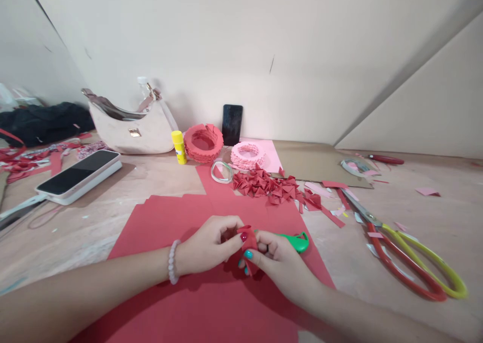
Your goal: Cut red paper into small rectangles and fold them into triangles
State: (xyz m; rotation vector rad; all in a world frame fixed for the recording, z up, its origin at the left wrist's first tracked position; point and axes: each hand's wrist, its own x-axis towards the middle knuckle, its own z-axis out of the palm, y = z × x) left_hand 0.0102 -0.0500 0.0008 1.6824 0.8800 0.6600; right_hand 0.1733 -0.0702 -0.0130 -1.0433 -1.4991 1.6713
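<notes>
Between my two hands is a small folded piece of red paper [249, 241], held above large red sheets [158, 237]. My left hand [211, 243], with a beaded bracelet at the wrist, pinches the piece from the left, thumb on its upper part. From the right, my right hand [277, 260] grips its lower part between thumb and fingers. A green-handled tool [299, 242] lies on the sheets just behind my right hand, partly hidden by it. Beyond the sheets is a pile of small folded red pieces [266, 184].
Behind stand a red paper ring [204, 154], a pink ring [248, 164], a glue stick [178, 148] and an upright phone [232, 125]. Large scissors [400, 252] lie right. A white bag [132, 129] and another phone [79, 174] are left.
</notes>
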